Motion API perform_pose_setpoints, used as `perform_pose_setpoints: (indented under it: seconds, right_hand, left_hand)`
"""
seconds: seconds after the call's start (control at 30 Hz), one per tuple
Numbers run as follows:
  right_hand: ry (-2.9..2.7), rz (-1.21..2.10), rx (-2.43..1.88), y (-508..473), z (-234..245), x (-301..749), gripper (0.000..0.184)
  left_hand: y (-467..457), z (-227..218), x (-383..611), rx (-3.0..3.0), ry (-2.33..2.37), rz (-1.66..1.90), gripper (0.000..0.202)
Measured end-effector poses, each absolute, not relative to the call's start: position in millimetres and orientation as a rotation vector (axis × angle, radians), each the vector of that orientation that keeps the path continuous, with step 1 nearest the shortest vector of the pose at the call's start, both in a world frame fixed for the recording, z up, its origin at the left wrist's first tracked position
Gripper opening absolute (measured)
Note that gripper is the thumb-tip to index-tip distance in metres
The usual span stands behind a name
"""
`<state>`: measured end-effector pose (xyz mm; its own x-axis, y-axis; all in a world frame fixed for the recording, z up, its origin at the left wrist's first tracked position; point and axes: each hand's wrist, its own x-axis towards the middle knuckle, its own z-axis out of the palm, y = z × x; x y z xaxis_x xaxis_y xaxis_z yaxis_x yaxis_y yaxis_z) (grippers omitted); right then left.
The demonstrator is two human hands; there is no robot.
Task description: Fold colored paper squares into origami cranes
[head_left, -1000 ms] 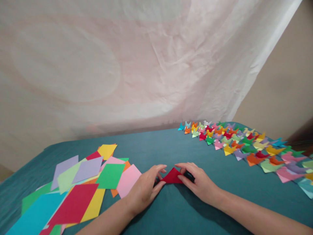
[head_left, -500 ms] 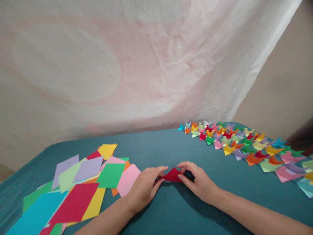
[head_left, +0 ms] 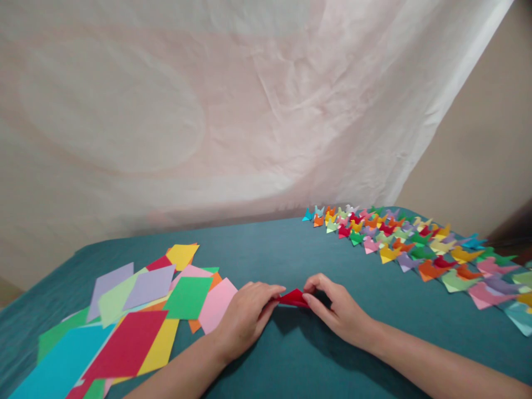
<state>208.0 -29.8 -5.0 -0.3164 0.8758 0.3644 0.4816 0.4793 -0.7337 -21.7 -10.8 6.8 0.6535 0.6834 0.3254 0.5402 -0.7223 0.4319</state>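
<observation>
Between my hands is a small folded piece of red paper (head_left: pixel 294 298), triangular and tilted so its upper face looks flatter. My left hand (head_left: pixel 251 310) pinches its left corner between thumb and fingers. At the right corner, the thumb and curled fingers of my right hand (head_left: pixel 334 305) grip it. Both ends of the paper are hidden by fingertips. It is held a little above the table, with a shadow below it. Just left of my left hand lies a pink paper sheet (head_left: pixel 216 305).
Loose coloured sheets overlap at the left, among them a red sheet (head_left: pixel 128 343), a blue sheet (head_left: pixel 68 360) and a green sheet (head_left: pixel 189 297). Rows of folded paper birds (head_left: pixel 390 254) stand at the right on the teal tablecloth (head_left: pixel 257 249). A pale cloth (head_left: pixel 249 122) hangs behind.
The red folded paper has tipped, so its front face appears lower and narrower than before. Both hands keep their grip and have hardly moved.
</observation>
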Motion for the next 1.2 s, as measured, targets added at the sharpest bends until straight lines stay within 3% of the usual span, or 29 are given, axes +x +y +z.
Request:
perform_pose_setpoints:
  seconds: [0.23, 0.5, 1.2]
  right_hand:
    - [-1.935, 0.599, -1.094, -28, -12, 208, 0.009]
    - [-2.025, 0.485, -0.97, -27, -9, 210, 0.018]
    - [-2.239, 0.421, -1.084, -17, -7, 224, 0.027]
  left_hand:
    - [-10, 4, -22, 2.711, 0.826, 0.847, 0.031]
    - [-14, 9, -21, 2.854, 0.711, 0.886, 0.011]
    - [-13, 10, -21, 2.759, 0.803, 0.583, 0.017]
